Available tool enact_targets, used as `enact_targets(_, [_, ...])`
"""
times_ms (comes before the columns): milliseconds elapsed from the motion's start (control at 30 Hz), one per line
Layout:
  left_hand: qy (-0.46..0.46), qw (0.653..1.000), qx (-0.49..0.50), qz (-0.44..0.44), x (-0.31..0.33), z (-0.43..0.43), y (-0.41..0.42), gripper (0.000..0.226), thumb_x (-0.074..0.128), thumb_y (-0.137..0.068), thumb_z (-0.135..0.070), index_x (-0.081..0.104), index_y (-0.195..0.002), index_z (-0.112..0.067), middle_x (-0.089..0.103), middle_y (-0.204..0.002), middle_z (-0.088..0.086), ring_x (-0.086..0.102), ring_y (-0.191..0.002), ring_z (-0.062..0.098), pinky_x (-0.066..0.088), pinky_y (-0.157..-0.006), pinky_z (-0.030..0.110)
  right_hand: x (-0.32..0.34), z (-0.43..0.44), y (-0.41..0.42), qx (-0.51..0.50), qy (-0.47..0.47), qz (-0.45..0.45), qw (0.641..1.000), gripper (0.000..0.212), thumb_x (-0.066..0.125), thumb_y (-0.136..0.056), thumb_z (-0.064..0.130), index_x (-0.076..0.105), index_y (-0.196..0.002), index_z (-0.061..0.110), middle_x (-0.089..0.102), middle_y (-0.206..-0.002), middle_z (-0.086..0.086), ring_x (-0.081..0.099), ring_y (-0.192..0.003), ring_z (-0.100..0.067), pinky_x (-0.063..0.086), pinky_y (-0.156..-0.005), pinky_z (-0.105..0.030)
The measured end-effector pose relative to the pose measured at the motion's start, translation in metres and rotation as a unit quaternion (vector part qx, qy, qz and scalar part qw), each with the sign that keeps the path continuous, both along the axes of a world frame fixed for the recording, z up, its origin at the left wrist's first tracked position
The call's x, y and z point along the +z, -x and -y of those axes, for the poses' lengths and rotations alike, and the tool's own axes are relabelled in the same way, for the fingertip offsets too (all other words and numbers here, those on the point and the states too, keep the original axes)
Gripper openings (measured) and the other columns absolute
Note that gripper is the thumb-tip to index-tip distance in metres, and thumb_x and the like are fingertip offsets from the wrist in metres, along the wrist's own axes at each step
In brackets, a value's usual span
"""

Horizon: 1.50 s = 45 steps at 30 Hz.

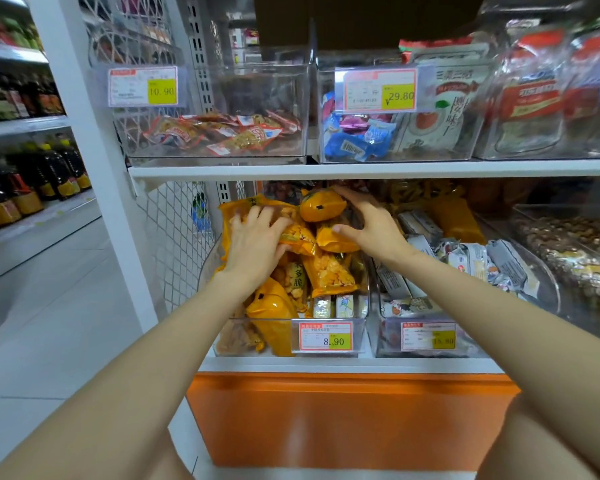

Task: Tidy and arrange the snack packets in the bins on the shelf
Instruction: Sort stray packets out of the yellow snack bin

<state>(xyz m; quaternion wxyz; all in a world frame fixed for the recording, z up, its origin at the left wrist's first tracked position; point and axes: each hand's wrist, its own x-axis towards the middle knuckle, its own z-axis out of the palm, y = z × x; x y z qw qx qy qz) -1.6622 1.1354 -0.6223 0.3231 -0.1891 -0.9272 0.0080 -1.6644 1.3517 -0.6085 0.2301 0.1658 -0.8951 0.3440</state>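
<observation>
While the left hand (253, 244) curls its fingers round a yellow packet (298, 237) and the right hand (368, 226) clasps the topmost packet (321, 206) of the heaped bin (219, 344) on the lower shelf (326, 365), it seems best to press gently, laying packets flat, uncrushed.
</observation>
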Motion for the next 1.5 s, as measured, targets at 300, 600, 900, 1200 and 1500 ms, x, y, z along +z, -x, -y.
enact_targets(300, [-0.060,0.997,0.036,0.018,0.003,-0.006,0.005,0.037,0.053,-0.091,-0.030,0.047,-0.127,-0.021,0.060,-0.121,0.000,0.044,-0.120,0.024,0.028,-0.099,0.044,0.003,0.007,0.009,-0.056,0.021,-0.016,0.998,0.021,0.068,-0.084,0.016,0.064,-0.104,0.010,0.063,-0.119,-0.005,0.055,-0.111,-0.023,0.039,-0.090,-0.025])
enact_targets(600, [-0.117,0.992,0.040,0.029,0.010,-0.007,0.011,0.037,0.053,-0.090,-0.035,0.055,-0.127,-0.031,0.056,-0.130,-0.005,0.041,-0.125,0.020,0.026,-0.095,0.038,0.002,0.003,0.021,-0.043,0.087,-0.026,0.995,0.033,0.063,-0.081,-0.002,0.064,-0.113,0.010,0.063,-0.113,-0.009,0.056,-0.093,-0.016,0.040,-0.076,-0.015])
enact_targets(900, [-0.072,0.996,0.013,0.051,0.018,-0.005,0.014,0.049,0.053,-0.091,-0.026,0.039,-0.138,-0.023,0.054,-0.131,0.004,0.046,-0.123,0.026,0.034,-0.096,0.040,0.005,-0.010,0.007,-0.011,0.148,-0.025,0.989,0.026,0.065,-0.082,0.000,0.067,-0.105,0.010,0.063,-0.105,-0.004,0.056,-0.094,-0.012,0.040,-0.071,0.000])
enact_targets(1200, [-0.046,0.989,-0.021,0.138,0.023,-0.011,0.014,0.064,0.053,-0.091,-0.037,0.018,-0.145,-0.041,0.031,-0.150,0.001,0.020,-0.140,0.027,0.009,-0.113,0.057,0.006,-0.001,-0.005,0.051,0.069,0.004,0.996,0.036,0.067,-0.083,0.008,0.063,-0.115,0.023,0.061,-0.112,0.004,0.061,-0.099,-0.016,0.051,-0.085,-0.027])
enact_targets(1500, [-0.064,0.986,-0.033,0.153,0.024,-0.020,0.015,0.082,0.051,-0.075,-0.072,0.020,-0.144,-0.041,0.029,-0.152,-0.003,0.020,-0.140,0.024,0.010,-0.110,0.063,0.009,-0.016,-0.016,-0.020,-0.068,0.059,0.996,0.081,0.079,-0.070,0.039,0.039,-0.138,0.023,0.048,-0.137,-0.006,0.044,-0.126,-0.022,0.039,-0.103,-0.035])
